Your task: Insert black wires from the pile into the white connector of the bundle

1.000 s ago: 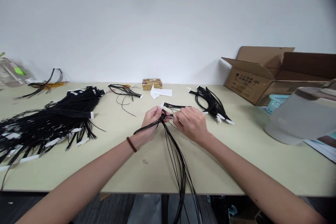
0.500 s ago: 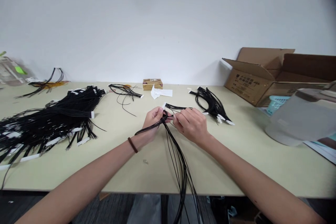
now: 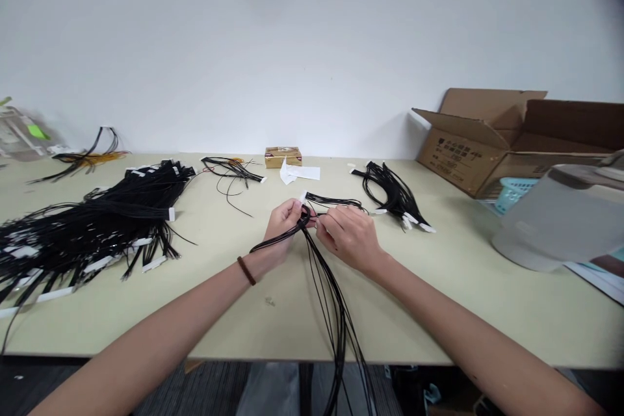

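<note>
A bundle of thin black wires [image 3: 336, 302] hangs from my hands over the table's front edge. My left hand [image 3: 281, 224] is closed on this wire bundle, thumb on top, where it bends into a small loop. One strand of the bundle curves back over my left wrist, which wears a brown band. Close by on the right, my right hand [image 3: 348, 234] is pinched at the wires beside the loop; its fingertips are partly hidden. Just beyond both hands, a white connector [image 3: 303, 196] with short black wires [image 3: 334, 200] shows at my left fingertips.
A large pile of black wire harnesses [image 3: 112, 214] lies on the left of the table [image 3: 439, 299]. A smaller bunch [image 3: 390, 188] is at the right. Behind stand a gold box [image 3: 283, 156] and white paper [image 3: 302, 172]. An open cardboard box [image 3: 458, 156] and a translucent container [image 3: 550, 221] are far right.
My right hand has shifted slightly left, closer to my left hand and the loop. The left hand stays in place with its hold on the wires.
</note>
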`<action>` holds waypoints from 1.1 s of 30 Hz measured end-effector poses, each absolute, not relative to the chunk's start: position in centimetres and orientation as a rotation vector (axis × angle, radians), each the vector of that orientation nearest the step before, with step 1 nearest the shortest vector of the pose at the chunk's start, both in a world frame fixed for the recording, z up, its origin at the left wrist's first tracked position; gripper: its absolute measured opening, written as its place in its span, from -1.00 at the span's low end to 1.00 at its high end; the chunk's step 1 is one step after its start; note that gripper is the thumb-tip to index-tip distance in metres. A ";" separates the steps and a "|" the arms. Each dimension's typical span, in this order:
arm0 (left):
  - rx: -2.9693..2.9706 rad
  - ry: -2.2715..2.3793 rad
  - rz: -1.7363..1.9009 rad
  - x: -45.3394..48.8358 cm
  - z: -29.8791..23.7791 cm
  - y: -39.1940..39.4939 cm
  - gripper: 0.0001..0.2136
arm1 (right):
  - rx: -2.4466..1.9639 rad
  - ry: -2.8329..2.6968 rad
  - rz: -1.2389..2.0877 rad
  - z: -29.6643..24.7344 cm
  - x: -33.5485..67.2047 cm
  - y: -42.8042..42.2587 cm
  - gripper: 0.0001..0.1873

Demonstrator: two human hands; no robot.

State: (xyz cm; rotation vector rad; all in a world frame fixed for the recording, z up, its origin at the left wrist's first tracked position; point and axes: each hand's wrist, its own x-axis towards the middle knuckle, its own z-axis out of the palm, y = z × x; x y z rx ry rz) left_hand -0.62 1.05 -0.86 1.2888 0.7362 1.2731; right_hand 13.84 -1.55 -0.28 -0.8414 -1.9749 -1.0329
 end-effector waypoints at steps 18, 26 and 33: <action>1.397 0.780 1.306 -0.7 -0.7 1.1 -0.72 | -0.941 -1.999 -0.680 -0.4 13.3 -1.7 -0.71; 1.362 0.720 1.268 -0.5 -0.8 1.1 -0.71 | -1.027 -1.997 -0.695 0.1 13.8 -1.7 -0.73; 1.571 0.825 1.269 -0.8 -1.1 1.3 -0.71 | -0.996 -1.984 -0.981 0.0 13.9 -1.6 -0.78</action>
